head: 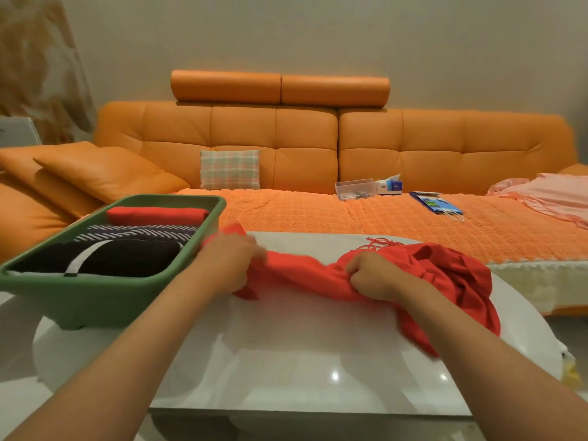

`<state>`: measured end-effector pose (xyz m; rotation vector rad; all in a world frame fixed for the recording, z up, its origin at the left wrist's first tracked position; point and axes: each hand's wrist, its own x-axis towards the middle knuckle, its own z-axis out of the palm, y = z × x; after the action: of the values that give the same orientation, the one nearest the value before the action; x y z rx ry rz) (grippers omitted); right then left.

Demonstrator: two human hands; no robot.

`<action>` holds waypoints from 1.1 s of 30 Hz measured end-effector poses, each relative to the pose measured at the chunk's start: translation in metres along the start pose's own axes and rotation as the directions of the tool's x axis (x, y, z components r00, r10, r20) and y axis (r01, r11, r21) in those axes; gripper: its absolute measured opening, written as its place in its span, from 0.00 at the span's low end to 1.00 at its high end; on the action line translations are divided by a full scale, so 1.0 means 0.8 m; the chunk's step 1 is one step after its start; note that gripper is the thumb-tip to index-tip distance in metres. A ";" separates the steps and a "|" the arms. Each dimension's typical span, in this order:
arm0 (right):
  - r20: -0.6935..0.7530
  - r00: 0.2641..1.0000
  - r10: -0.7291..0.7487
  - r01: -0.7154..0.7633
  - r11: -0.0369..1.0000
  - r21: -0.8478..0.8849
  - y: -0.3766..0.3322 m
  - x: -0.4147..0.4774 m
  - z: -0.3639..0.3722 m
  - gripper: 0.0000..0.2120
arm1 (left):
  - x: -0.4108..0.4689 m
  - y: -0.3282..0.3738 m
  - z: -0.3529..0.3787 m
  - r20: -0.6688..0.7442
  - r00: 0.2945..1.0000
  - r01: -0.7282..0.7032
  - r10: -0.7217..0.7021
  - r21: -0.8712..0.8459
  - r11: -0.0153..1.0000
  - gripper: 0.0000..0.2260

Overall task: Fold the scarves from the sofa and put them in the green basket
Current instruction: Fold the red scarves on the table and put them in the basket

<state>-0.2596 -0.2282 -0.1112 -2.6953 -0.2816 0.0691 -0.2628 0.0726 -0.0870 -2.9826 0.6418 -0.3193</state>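
A red scarf (445, 275) lies bunched across the white table (286, 361), its fringe toward the sofa. My left hand (234, 262) grips one end of it beside the green basket (105, 297). My right hand (374, 276) grips the scarf's middle, and the rest piles up to the right. The basket stands on the table's left end and holds three folded scarves: a red one (157, 215) at the back, a striped dark one (140, 233) in the middle and a black one with a white band (101, 257) in front.
The orange sofa (318, 144) runs behind the table, with a plaid cushion (229, 169), a clear box (354, 188), a tissue box (390, 185), a blue bag (437, 203) and a pink cloth (547, 195) on its seat. Orange cushions (95, 170) sit left.
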 end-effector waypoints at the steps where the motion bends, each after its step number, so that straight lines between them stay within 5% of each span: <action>1: 0.161 0.987 0.024 -0.030 0.999 0.036 -0.006 -0.005 -0.002 0.12 | -0.007 0.003 -0.001 0.330 0.942 0.105 -0.063 -0.111 0.988 0.16; 2: 0.322 0.945 0.054 -0.074 0.996 0.050 -0.011 -0.011 -0.003 0.11 | -0.012 0.007 0.001 0.568 0.820 0.217 -0.075 -0.186 0.958 0.12; 4: 0.541 0.837 0.082 -0.156 0.983 0.092 -0.020 -0.017 0.000 0.12 | -0.019 0.016 -0.002 0.679 0.734 0.305 -0.012 -0.314 0.899 0.11; 6: 0.419 0.907 0.053 -0.130 0.979 0.159 -0.022 -0.010 0.006 0.15 | -0.015 0.021 0.001 0.561 0.827 0.257 0.031 -0.427 0.867 0.12; 8: 0.061 0.998 -0.004 -0.004 0.992 0.123 -0.021 0.004 0.009 0.17 | 0.001 0.021 0.011 0.280 0.960 0.134 -0.027 -0.371 0.919 0.09; 10: -0.157 0.986 -0.053 0.050 0.998 -0.026 -0.015 0.020 0.015 0.20 | 0.017 0.022 0.032 0.075 0.996 0.069 -0.046 -0.349 0.935 0.12; 14: -0.023 0.992 -0.126 0.118 0.972 -0.205 0.009 0.046 0.039 0.24 | 0.038 0.026 0.080 0.158 0.987 0.054 -0.003 -0.314 0.948 0.24; 17: 0.108 0.988 -0.110 0.141 0.928 -0.344 0.021 0.060 0.046 0.28 | 0.051 0.026 0.097 0.247 0.969 0.081 -0.008 -0.286 0.955 0.23; 21: 0.026 0.998 -0.060 0.066 0.909 -0.411 0.029 0.076 0.038 0.16 | 0.065 0.022 0.089 0.313 0.949 0.093 -0.040 -0.158 0.983 0.25; 25: -0.260 0.962 0.083 -0.142 0.965 -0.219 0.039 0.075 0.020 0.10 | 0.071 0.019 0.064 0.168 0.971 0.186 -0.169 -0.090 0.978 0.13; 28: -0.434 0.857 0.280 -0.281 0.958 0.064 0.048 0.079 -0.001 0.11 | 0.074 0.016 0.042 -0.052 0.922 0.373 -0.383 -0.141 0.917 0.10; 30: -0.448 0.809 0.380 -0.244 0.911 0.333 0.047 0.084 -0.009 0.11 | 0.080 0.009 0.032 -0.170 0.854 0.462 -0.492 -0.188 0.867 0.09; 32: -0.391 0.847 0.361 -0.136 0.858 0.496 0.041 0.086 -0.008 0.14 | 0.083 0.003 0.033 -0.280 0.803 0.434 -0.526 -0.330 0.838 0.08; 33: -0.339 0.890 0.304 -0.103 0.859 0.501 0.039 0.084 -0.004 0.23 | 0.083 0.004 0.038 -0.302 0.802 0.377 -0.516 -0.413 0.829 0.08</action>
<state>-0.1877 -0.2432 -0.1217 -2.1684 0.1480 -0.3227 -0.1979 0.0434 -0.1045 -3.4017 -0.0429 -0.9737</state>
